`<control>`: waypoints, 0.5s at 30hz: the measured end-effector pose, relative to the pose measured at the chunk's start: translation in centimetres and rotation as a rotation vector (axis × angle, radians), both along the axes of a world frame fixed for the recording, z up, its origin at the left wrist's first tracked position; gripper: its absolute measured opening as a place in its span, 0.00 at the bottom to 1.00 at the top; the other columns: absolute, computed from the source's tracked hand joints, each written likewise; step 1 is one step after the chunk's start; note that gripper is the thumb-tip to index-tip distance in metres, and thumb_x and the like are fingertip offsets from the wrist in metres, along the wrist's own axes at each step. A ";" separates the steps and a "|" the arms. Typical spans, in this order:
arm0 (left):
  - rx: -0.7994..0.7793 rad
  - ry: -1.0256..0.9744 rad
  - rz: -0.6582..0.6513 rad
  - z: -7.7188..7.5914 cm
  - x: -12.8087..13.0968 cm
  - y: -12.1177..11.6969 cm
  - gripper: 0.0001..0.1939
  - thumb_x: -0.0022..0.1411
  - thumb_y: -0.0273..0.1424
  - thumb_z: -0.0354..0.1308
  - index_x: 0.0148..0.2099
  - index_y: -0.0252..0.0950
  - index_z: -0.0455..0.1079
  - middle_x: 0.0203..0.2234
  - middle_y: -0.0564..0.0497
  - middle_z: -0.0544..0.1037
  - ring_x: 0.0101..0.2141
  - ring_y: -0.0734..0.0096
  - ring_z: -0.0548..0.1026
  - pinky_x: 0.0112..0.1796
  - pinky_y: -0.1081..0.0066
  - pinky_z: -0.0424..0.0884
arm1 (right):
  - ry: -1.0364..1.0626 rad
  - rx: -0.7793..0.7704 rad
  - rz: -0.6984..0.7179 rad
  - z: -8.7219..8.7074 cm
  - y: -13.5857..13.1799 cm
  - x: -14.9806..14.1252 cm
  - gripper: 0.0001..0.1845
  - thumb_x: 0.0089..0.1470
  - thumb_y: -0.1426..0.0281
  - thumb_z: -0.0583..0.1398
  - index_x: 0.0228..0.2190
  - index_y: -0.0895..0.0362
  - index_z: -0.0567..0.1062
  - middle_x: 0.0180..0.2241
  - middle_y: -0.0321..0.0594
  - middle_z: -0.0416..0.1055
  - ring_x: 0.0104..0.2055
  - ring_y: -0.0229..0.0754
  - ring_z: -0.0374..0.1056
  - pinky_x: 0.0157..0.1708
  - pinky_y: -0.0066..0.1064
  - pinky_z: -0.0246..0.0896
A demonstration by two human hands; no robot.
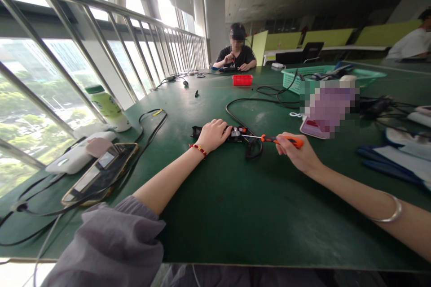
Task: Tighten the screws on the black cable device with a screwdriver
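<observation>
My left hand [213, 135] lies over a long black device [236, 136] on the table, its fingers wrapped round the middle and hiding much of it. The device's right part looks opened, with metal and a small orange-red piece showing. In my right hand [298, 156] is a screwdriver [269, 138] with an orange and black handle, held nearly level. Its thin shaft points left, and the tip reaches the device's exposed part; whether it sits in a screw is too small to tell. A black cable [261, 149] curls beside the device's right end.
Left on the green table [215, 215] lie a phone [101, 172], a white case-like object [79, 152], cords and a green-lidded bottle [107, 107]. Farther off stand a red box [242, 80] and a teal basket [292, 81]. Gloves [397, 157] lie right. Another person [235, 51] works opposite.
</observation>
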State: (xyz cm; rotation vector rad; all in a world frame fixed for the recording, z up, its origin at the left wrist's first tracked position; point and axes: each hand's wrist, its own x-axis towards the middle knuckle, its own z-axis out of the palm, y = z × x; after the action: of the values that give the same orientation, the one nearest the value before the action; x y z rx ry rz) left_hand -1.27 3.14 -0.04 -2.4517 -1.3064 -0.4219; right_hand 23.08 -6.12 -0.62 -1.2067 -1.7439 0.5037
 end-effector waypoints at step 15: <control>0.011 0.012 0.002 -0.1 0.0 0.1 0.22 0.70 0.39 0.37 0.38 0.35 0.69 0.34 0.46 0.74 0.39 0.65 0.71 0.38 0.68 0.65 | 0.341 -0.024 0.171 -0.4 0.7 0.0 0.08 0.50 0.67 0.62 0.32 0.52 0.67 0.16 0.27 0.64 0.19 0.36 0.64 0.28 0.33 0.65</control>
State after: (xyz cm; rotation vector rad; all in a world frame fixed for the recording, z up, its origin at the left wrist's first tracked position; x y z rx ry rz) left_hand -1.29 3.20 -0.14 -2.4403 -1.2978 -0.4124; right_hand 23.05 -5.47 -0.98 -0.9279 -1.5552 0.7856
